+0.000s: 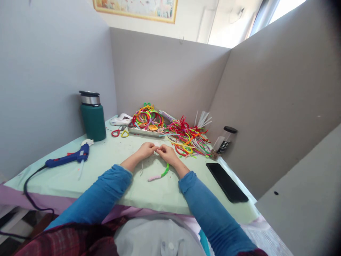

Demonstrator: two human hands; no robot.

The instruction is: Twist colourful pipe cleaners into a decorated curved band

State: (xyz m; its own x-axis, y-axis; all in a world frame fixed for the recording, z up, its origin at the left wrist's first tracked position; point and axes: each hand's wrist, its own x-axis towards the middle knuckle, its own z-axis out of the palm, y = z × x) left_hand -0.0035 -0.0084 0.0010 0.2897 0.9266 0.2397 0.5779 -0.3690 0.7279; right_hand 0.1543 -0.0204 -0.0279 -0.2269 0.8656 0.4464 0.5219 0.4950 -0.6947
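Observation:
Over the middle of the table, my left hand and my right hand meet with fingertips pinched together. A small white bit shows between them, too small to make out clearly. Below my right hand curves a fuzzy pipe cleaner band, green with a pale pink end; its upper part is hidden behind the hand. A thin whitish strand hangs below my left hand, probably a pipe cleaner end. Both hands are closed.
A metal tray of colourful pipe cleaner rings stands behind, beside a heap of loose pipe cleaners. Scissors, a green bottle and a corded blue glue gun are left. A black phone lies right. Grey partitions enclose the table.

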